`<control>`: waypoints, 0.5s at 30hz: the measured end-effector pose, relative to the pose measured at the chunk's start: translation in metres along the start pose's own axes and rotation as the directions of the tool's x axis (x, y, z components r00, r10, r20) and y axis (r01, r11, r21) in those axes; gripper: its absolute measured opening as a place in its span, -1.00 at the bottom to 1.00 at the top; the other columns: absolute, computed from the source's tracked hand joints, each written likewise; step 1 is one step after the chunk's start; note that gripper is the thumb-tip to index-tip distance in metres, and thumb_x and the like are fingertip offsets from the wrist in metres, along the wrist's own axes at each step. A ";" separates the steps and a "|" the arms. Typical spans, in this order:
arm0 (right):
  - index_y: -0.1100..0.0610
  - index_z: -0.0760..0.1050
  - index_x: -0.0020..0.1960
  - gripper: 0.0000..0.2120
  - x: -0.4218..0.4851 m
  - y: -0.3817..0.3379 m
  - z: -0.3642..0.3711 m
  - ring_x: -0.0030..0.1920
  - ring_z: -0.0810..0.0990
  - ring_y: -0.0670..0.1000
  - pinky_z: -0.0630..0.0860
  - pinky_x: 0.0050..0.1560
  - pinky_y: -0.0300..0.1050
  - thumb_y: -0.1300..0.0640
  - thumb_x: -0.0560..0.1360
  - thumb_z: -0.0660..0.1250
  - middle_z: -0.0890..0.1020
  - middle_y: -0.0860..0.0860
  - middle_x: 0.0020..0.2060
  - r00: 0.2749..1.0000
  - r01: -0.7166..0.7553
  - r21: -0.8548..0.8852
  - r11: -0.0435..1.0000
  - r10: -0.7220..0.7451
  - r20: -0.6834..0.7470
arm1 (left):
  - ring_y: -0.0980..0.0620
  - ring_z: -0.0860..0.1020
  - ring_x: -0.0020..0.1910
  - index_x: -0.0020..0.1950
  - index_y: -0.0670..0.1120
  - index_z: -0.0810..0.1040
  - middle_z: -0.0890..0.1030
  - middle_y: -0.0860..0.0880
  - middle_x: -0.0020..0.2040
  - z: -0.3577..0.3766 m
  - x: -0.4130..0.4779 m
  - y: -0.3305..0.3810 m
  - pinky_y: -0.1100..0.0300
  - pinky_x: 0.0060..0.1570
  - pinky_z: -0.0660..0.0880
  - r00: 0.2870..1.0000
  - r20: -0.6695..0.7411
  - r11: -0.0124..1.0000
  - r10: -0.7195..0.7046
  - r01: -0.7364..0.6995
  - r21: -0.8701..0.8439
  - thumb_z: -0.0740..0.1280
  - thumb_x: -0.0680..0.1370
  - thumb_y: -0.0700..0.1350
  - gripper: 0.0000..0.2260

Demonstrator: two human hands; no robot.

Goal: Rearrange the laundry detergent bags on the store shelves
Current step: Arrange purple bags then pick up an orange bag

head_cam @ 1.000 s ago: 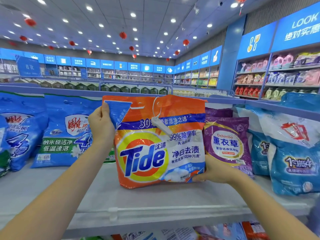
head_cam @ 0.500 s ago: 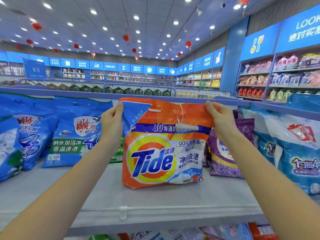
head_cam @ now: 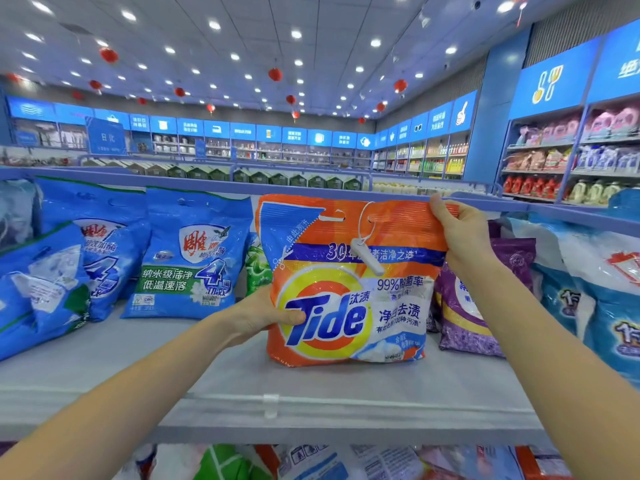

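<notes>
Gripping orange Tide bag [head_cam: 349, 282] low-left with left hand [head_cam: 256, 317], pinching its top right corner with right hand [head_cam: 457, 230]. Standing upright on shelf [head_cam: 242, 393] between blue bag [head_cam: 190, 258] and purple bag [head_cam: 478, 299]. Probably best: slide flat, don't yank the top.

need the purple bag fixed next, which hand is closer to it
Right. The right hand pinches the Tide bag's top corner beside the purple bag; the left hand grips the opposite edge.

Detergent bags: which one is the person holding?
The orange Tide bag: left hand grips its side, right hand pinches its top corner. No other is held.
</notes>
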State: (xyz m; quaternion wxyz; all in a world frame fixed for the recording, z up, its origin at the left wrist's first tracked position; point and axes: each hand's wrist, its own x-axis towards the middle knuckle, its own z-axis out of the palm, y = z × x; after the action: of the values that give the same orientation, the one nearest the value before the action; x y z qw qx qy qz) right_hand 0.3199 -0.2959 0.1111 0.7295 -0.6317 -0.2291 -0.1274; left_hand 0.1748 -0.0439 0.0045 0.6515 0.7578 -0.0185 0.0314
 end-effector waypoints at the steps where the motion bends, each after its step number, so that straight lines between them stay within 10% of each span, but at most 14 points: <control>1: 0.05 0.55 -0.25 -0.77 -0.001 0.000 0.000 -0.20 0.60 -0.02 0.55 -0.18 -0.11 -0.06 0.49 0.34 0.62 -0.03 -0.27 1.000 0.007 -0.007 1.000 -0.007 -0.008 | -0.03 0.65 0.06 0.19 0.04 0.49 0.68 -0.01 0.07 0.001 -0.001 0.000 0.12 -0.09 0.61 1.000 -0.006 1.000 -0.005 0.005 0.006 0.66 -0.07 0.17 -0.13; 10: 0.00 0.51 -0.27 -0.77 0.001 -0.047 0.010 -0.26 0.51 -0.14 0.46 -0.26 -0.21 -0.08 0.50 0.33 0.55 -0.10 -0.29 0.977 0.213 -0.095 0.972 -0.214 -0.006 | -0.05 0.69 -0.10 0.13 -0.04 0.54 0.71 -0.05 -0.04 0.012 -0.026 0.026 0.07 -0.17 0.62 0.937 -0.336 0.989 0.091 -0.124 -0.077 0.64 -0.09 0.22 -0.14; 15: 0.03 0.49 -0.33 -0.75 -0.005 -0.101 0.026 -0.48 0.49 -0.30 0.44 -0.42 -0.36 0.03 0.52 0.35 0.55 -0.20 -0.52 0.961 0.270 0.125 0.955 -0.275 0.030 | -0.06 0.69 -0.23 0.06 -0.06 0.56 0.72 -0.09 -0.13 0.019 -0.068 0.062 0.09 -0.33 0.61 0.842 -0.520 0.935 0.143 -0.287 -0.207 0.48 0.26 0.09 -0.56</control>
State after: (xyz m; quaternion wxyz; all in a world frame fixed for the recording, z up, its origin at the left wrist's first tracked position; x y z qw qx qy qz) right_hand 0.2629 -0.2880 0.1979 0.7359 -0.5521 -0.3384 -0.1980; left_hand 0.1028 -0.0726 0.0579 0.7255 0.6184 0.0599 0.2959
